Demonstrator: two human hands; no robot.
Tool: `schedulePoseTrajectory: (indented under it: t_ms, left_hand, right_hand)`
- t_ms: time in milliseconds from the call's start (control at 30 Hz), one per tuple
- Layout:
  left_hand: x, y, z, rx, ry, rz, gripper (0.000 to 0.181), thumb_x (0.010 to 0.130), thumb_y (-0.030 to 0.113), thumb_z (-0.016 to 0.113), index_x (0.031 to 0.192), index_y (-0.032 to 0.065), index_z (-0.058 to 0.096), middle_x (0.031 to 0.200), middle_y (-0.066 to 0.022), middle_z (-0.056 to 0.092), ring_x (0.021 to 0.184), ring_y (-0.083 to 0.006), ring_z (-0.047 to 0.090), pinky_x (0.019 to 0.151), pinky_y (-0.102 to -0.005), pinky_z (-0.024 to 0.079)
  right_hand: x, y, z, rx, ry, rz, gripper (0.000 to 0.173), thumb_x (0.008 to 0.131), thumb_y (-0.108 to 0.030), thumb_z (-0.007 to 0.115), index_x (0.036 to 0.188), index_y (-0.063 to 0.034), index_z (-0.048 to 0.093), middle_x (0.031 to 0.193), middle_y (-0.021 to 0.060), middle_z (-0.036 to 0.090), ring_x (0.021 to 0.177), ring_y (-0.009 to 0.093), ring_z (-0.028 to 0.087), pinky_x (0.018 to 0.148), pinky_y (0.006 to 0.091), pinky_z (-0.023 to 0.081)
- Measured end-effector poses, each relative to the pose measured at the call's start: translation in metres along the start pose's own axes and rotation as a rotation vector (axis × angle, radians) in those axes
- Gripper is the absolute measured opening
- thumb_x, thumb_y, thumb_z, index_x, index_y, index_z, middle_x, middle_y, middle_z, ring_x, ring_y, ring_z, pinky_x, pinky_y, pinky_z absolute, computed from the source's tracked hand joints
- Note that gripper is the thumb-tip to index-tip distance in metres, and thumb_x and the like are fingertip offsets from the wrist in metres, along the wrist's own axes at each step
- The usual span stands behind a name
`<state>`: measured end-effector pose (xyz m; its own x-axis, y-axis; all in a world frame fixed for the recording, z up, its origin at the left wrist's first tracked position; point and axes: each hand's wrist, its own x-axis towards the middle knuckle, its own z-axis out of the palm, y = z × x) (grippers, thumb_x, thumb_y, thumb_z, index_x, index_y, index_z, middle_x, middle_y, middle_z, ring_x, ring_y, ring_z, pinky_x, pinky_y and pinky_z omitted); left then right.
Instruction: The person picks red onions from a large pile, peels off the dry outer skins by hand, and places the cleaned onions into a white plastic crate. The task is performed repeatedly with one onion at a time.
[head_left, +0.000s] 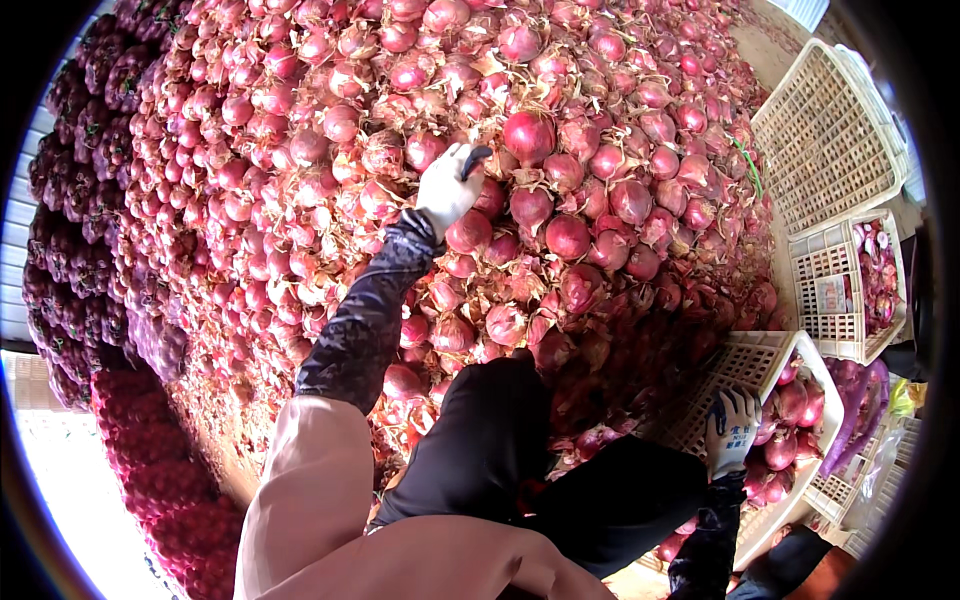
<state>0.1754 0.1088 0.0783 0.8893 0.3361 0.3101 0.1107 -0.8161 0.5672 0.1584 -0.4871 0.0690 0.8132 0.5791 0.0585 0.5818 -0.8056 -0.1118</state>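
Observation:
My left hand (452, 187), in a white knit glove with dark coated fingers, reaches onto a large heap of red onions (568, 237). Its fingers bend down among the bulbs, and whether they hold one is hidden. Just right of the fingers sits a big, smooth red onion (529, 138). Down at the right, my right hand (733, 431) wears a matching glove that bears writing. It grips the rim of a cream plastic crate (823, 371), which holds several red onions (784, 435). The crate stands beside my right knee, tilted in the view.
Filled dark mesh sacks (79, 225) are stacked at the left, with red mesh sacks (161, 480) below them. At the right stand an upright slatted crate (829, 139) and a smaller crate (821, 285) holding onions. A purple mesh bag (855, 420) lies behind the gripped crate.

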Motion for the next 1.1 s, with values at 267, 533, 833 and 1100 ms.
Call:
schedulePoseTrajectory:
  t_ms: [267, 533, 833, 1100]
  left_hand:
    - [0.092, 0.011, 0.091, 0.167, -0.035, -0.103, 0.089, 0.065, 0.041, 0.084, 0.139, 0.0125, 0.044, 0.147, -0.0312, 0.030, 0.123, -0.0439, 0.052, 0.099, -0.0497, 0.047]
    - [0.002, 0.051, 0.014, -1.901, -0.247, -0.475, 0.069, 0.090, 0.057, 0.056, 0.138, 0.0078, 0.050, 0.132, -0.0172, 0.058, 0.114, -0.0406, 0.060, 0.084, -0.0633, 0.054]
    - [-0.106, 0.161, -0.008, -1.454, -0.080, 0.112, 0.055, 0.087, 0.026, 0.071, 0.133, 0.0040, 0.051, 0.131, -0.0154, 0.058, 0.117, -0.0349, 0.059, 0.096, -0.0552, 0.050]
    - [-0.137, 0.228, 0.004, -0.398, 0.006, 0.597, 0.036, 0.079, 0.022, 0.067, 0.104, -0.0039, 0.067, 0.101, -0.0212, 0.068, 0.093, -0.0395, 0.066, 0.083, -0.0440, 0.053]
  right_hand:
    - [0.003, -0.003, 0.002, 0.004, -0.017, 0.052, 0.034, 0.071, -0.012, 0.064, 0.104, -0.0070, 0.067, 0.106, 0.0115, 0.065, 0.110, 0.033, 0.056, 0.109, 0.0490, 0.035]
    - [0.004, -0.010, 0.000, -0.006, -0.026, 0.056, 0.026, 0.075, -0.013, 0.064, 0.100, -0.0078, 0.069, 0.101, 0.0103, 0.066, 0.111, 0.032, 0.056, 0.110, 0.0469, 0.035]
    - [0.055, -0.143, -0.073, 1.021, 0.070, 0.108, 0.069, 0.082, -0.006, 0.074, 0.144, -0.0084, 0.045, 0.143, 0.0128, 0.047, 0.123, 0.026, 0.054, 0.102, 0.0390, 0.047]
    - [0.031, -0.235, -0.081, 1.092, 0.794, -0.034, 0.091, 0.065, -0.020, 0.086, 0.143, -0.0046, 0.042, 0.143, 0.0207, 0.042, 0.131, 0.040, 0.042, 0.109, 0.0466, 0.039]
